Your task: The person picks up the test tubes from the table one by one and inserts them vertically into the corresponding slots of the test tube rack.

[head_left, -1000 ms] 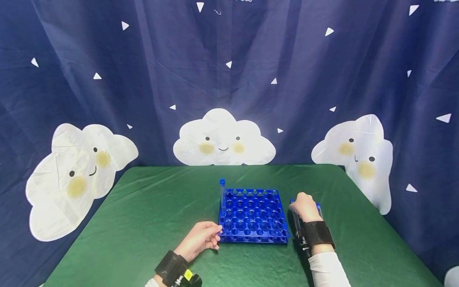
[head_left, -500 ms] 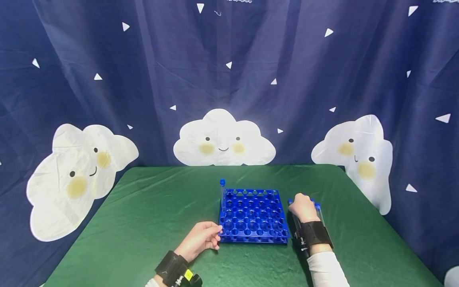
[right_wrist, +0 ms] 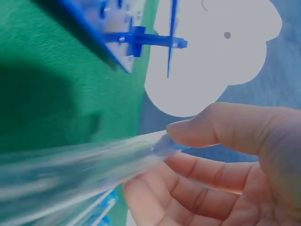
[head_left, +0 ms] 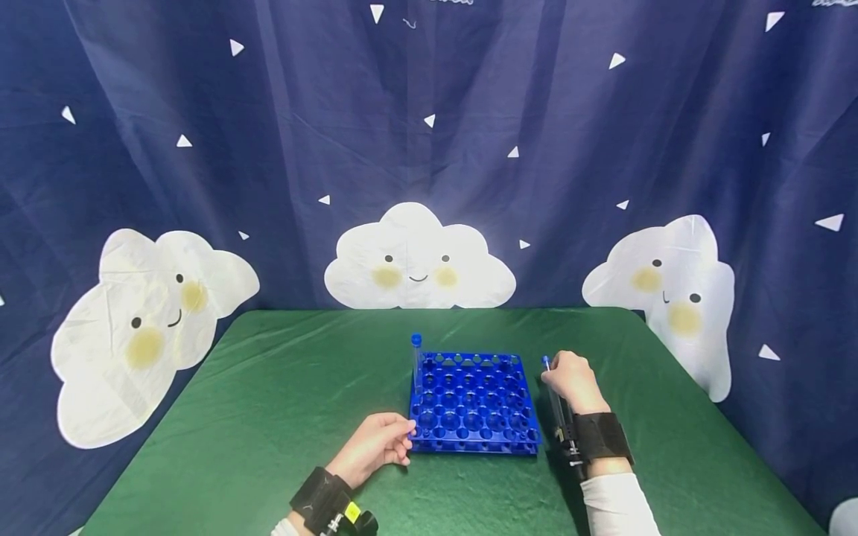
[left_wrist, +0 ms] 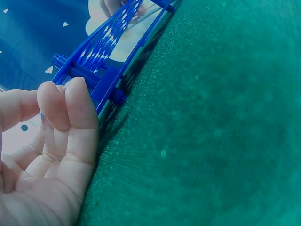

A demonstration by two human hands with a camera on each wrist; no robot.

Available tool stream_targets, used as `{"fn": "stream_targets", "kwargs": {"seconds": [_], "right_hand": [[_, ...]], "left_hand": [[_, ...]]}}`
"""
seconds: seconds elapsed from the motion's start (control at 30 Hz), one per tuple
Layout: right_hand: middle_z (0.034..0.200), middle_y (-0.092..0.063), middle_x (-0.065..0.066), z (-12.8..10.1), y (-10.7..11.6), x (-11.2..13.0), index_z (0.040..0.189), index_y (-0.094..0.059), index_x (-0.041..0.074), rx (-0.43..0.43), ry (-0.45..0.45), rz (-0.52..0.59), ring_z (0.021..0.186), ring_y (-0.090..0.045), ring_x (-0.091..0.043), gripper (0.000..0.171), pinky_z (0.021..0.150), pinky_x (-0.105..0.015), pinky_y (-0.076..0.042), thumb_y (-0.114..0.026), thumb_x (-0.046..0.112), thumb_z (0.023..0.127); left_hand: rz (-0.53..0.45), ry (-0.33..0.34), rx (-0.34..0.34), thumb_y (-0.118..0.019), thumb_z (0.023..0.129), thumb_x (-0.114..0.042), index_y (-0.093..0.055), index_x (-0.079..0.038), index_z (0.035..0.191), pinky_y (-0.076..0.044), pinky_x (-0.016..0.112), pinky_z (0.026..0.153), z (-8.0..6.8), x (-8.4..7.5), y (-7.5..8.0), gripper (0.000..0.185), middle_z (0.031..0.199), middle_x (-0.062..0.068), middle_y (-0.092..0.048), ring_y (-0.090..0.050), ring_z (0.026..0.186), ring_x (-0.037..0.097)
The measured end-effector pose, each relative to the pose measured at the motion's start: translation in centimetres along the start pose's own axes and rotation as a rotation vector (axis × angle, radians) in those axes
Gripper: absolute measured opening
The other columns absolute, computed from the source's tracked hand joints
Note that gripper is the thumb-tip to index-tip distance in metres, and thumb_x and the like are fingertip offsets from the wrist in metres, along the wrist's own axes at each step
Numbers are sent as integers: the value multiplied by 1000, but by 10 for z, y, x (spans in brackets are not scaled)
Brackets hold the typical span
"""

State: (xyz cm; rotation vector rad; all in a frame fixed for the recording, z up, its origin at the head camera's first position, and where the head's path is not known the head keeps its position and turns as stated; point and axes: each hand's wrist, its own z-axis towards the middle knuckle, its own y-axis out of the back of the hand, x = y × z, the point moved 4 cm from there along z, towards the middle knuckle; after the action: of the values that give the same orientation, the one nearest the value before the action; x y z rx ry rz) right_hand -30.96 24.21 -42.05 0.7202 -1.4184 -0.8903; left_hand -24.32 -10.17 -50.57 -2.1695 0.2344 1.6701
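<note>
A blue tube rack [head_left: 472, 402] sits on the green table [head_left: 281, 387]. One clear tube with a blue cap [head_left: 416, 350] stands in its far left corner. My left hand [head_left: 375, 445] rests on the cloth, its curled fingertips [left_wrist: 70, 106] pinching the rack's [left_wrist: 110, 70] near left corner. Just right of the rack, my right hand [head_left: 570, 378] is raised and holds a clear blue-capped tube [head_left: 555, 402] slanted toward my wrist. In the right wrist view, thumb and fingers [right_wrist: 221, 132] grip that tube [right_wrist: 94, 162] near its cap end.
A dark blue curtain with white clouds [head_left: 418, 260] hangs behind the table. Blue-tipped clear pieces [right_wrist: 106, 203], perhaps more tubes, show low in the right wrist view. Green cloth spreads left of the rack and along the table's right edge [head_left: 704, 417].
My right hand has risen from the cloth and drawn slightly away, lifting the tube with it. The left hand and the rack have stayed in place.
</note>
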Motion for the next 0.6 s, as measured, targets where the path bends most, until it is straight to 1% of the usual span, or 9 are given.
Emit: {"fn": "stream_targets", "kwargs": {"seconds": [0.1,0.2,0.33,0.47,0.53,0.6], "right_hand": [[67,-54,-6,-1,5,3,75,-55,3,-21,16,20,61,-51,-21,10,51,-29,-38,-61,10,76],[73,-62,-12,-3,9,7,84,-58,-1,-35,21,44,61,-57,-21,13,51,-30,-42,-60,10,78],[82,-66,-17,-7,16,13,93,-59,-3,-58,29,65,61,-60,-22,19,54,-32,-47,-60,11,81],[94,-66,-21,-11,26,21,100,-58,-3,-100,57,67,71,-59,-27,24,62,-38,-49,-59,13,83],[95,-66,-21,-15,31,27,102,-58,-3,-127,74,77,75,-58,-28,25,64,-39,-49,-57,14,83],[93,-67,-20,-19,36,35,105,-58,-2,-154,92,92,75,-60,-28,26,64,-38,-49,-56,14,84]], "left_hand": [[0,-1,0,-63,94,-19,-59,-6,91,-58,28,63,0,0,0,13,71,-4,-61,-55,55,5],[0,-1,-2,-63,94,-18,-59,-6,92,-58,28,63,-1,-1,-1,13,71,-4,-61,-55,55,5],[1,0,-5,-63,94,-18,-60,-6,92,-58,28,63,-2,0,-1,13,70,-4,-62,-55,55,5],[2,3,-7,-63,94,-18,-60,-7,90,-58,28,63,-1,0,-1,12,70,-4,-62,-55,55,5],[4,2,-7,-63,93,-19,-60,-7,90,-58,28,63,-1,0,-1,12,70,-4,-62,-55,55,5],[7,-2,-10,-63,93,-19,-60,-7,90,-58,28,63,-1,-1,-1,13,70,-4,-61,-55,55,5]]}}
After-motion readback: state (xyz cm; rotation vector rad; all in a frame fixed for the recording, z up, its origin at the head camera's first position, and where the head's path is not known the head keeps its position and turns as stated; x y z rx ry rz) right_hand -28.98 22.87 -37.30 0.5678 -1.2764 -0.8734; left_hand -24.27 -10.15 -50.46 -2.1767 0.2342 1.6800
